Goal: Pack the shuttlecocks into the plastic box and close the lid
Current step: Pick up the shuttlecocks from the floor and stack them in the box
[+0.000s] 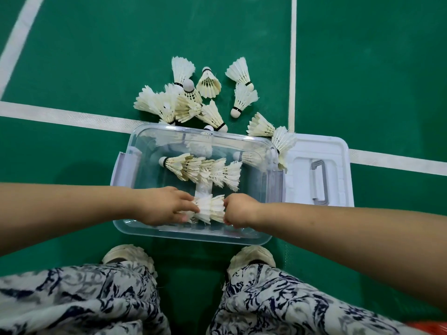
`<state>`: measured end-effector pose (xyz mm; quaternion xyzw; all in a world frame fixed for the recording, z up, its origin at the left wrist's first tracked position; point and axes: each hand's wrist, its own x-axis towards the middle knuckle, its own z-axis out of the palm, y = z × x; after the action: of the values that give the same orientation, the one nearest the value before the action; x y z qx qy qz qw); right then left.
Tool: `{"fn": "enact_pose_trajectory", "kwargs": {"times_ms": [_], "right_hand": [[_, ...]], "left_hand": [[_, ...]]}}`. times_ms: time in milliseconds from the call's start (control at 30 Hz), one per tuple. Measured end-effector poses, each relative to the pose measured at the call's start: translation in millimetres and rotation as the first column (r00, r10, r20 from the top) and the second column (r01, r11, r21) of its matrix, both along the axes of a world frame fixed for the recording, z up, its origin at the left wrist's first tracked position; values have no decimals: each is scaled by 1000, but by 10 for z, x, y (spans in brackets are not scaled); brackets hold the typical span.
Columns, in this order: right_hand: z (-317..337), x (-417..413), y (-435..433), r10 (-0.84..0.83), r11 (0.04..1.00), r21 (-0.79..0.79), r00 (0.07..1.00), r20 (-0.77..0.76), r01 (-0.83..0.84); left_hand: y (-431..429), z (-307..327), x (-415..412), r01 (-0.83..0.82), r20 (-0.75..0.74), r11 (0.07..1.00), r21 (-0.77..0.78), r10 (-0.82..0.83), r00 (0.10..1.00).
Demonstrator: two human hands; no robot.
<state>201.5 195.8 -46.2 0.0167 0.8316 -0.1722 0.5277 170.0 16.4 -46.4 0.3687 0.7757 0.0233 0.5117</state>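
Seen from above, a person crouched over a clear plastic box (193, 234) that stood open on a green court floor (96, 56) marked with white lines (72, 117).

Both hands were inside the box near its closest wall, gripping a short stack of shuttlecocks (209, 209) lying on its side. The left hand (167, 206) had its fingers curled over the stack's left end. The right hand (238, 210) was closed around the right end.

Farther in, a longer row of shuttlecocks (205, 169), nested one into the next, lay across the middle of the box.

Loose shuttlecocks (188, 100) were heaped on the floor just beyond the far wall, and a couple rested at the far right corner.

The white lid (338, 165), handle up, lay flat on the floor, touching the box's right side.

Pale shoes (128, 255) and patterned trousers (72, 298) filled the bottom of the view.
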Motion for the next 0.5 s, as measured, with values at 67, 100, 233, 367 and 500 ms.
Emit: {"fn": "enact_pose_trajectory", "kwargs": {"times_ms": [67,100,233,367,500], "right_hand": [[19,3,12,10,1000,-11,1000,3,-10],[32,14,19,7,1000,-23,1000,10,-7],[142,54,40,-63,995,-68,997,54,67],[267,83,33,-245,957,-164,969,-31,237],[498,-67,60,-537,793,-407,835,-118,453]], "left_hand": [[-17,-4,25,62,-12,998,-30,-63,998],[-19,-8,31,75,-15,996,-39,-76,997],[42,38,2,53,-20,997,-49,-54,998],[154,173,-112,-12,-99,997,82,20,995],[307,421,-289,-153,-161,958,241,195,968]]}}
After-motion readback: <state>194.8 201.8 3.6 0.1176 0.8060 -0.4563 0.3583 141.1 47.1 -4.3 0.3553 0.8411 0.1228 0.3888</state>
